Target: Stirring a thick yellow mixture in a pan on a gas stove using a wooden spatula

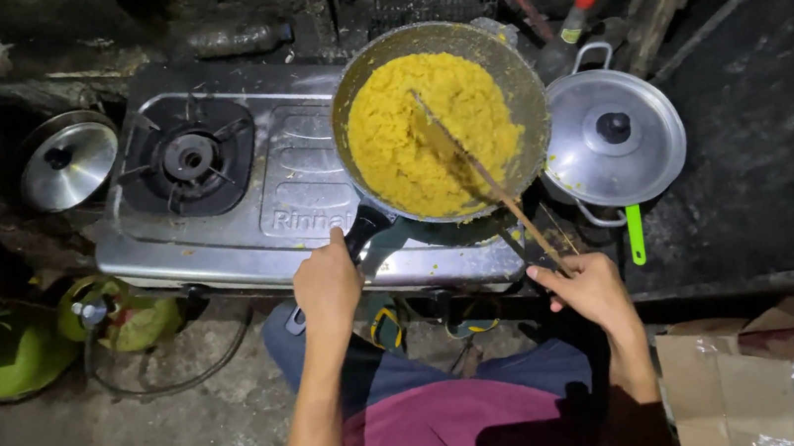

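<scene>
A round wok full of yellow rice sits on the right burner of a steel two-burner gas stove. My left hand grips the wok's dark handle at the stove's front edge. My right hand holds the end of a long wooden spatula, whose blade lies in the rice near the middle of the wok.
The stove's left burner is bare. A lidded steel pot stands right of the wok, a loose lid left of the stove. Green gas cylinders with a hose sit at lower left. Cardboard lies at lower right.
</scene>
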